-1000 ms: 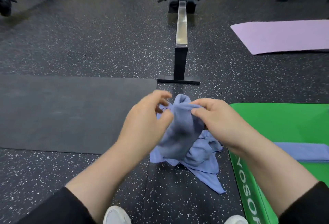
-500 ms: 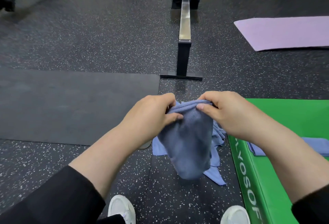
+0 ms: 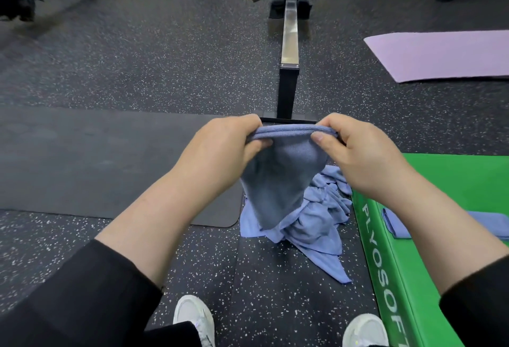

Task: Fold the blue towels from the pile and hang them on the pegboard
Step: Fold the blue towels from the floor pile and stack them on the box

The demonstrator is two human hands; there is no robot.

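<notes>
**Towel hangs straight down from a 2-handed top-edge hold**

Head view: the left hand [image 3: 223, 148] and right hand [image 3: 355, 151] each pinch 1 end of the top edge of a blue towel [image 3: 278, 178], thumb toward the camera and fingers curled behind, so both are clamped on the cloth. That doubled edge runs left to right between them, roughly level, while the body of the towel drops away below toward the floor. Its long axis reads as vertical, with the lower end dangling free over the pile [image 3: 316, 217] of crumpled blue towels on the speckled floor. Neither hand looks nearer to the cloth; the hold is symmetrical. The next fold likely depends on bringing that hanging end up to the held edge. Another towel, a folded one [image 3: 396, 222], lies on the green plyo box [image 3: 454, 181] to the right. No pegboard is in view.
</notes>
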